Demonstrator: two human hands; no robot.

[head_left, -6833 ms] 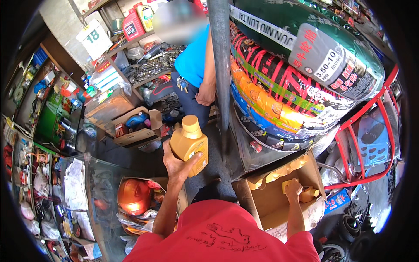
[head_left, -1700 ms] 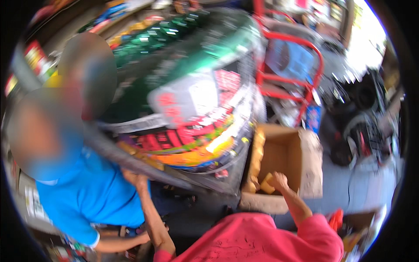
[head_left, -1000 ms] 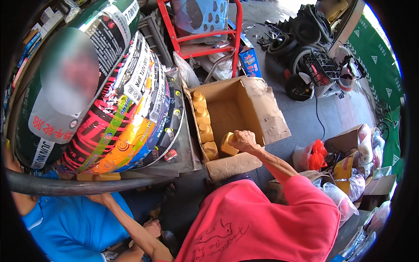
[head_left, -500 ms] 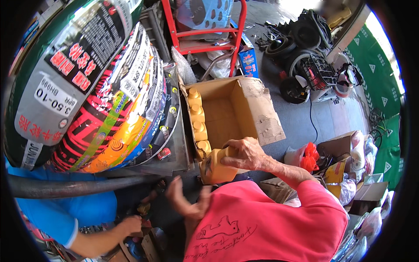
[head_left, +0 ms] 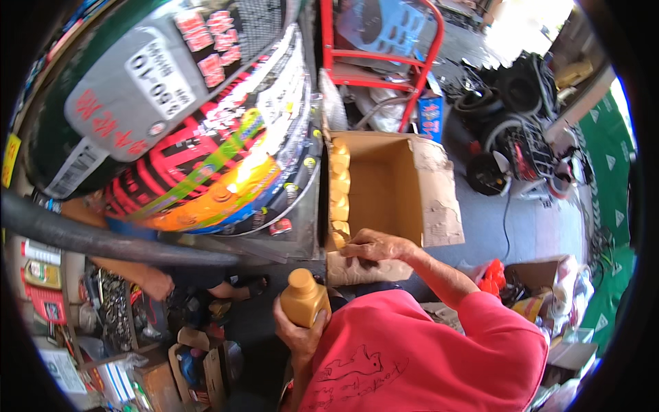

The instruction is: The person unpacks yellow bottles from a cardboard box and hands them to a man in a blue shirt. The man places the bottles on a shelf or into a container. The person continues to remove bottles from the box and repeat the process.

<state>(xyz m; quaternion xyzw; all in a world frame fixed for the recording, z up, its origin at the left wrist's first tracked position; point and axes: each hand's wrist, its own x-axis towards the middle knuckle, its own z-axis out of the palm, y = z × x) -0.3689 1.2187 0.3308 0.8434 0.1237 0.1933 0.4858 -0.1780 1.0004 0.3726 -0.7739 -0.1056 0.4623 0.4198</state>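
Note:
A yellow plastic bottle [head_left: 305,299] with a round yellow cap stands nearly upright in my left hand [head_left: 298,333], its fingers and thumb wrapped round the lower part. The open cardboard box [head_left: 439,199] lies ahead, with a row of similar yellow bottles [head_left: 339,182] along its left wall. My right hand [head_left: 379,247] rests at the box's near edge, over the folded-out flap [head_left: 367,271] and beside the nearest bottle. Its fingers are bent and drawn together. Whether they grip the cardboard or something under them is hidden.
Stacked wrapped tyres [head_left: 199,158] bulge at the left above a dark curved bar [head_left: 117,233]. Behind the box stands a red hand truck [head_left: 374,55]. A person's hand [head_left: 156,283] shows at lower left. At right are an electric scooter [head_left: 525,151] and bagged goods [head_left: 563,288].
The yellow bottle has passed from my right hand to my left. My right hand now lies at the box's near edge. The view has shifted, and the person in blue is mostly hidden.

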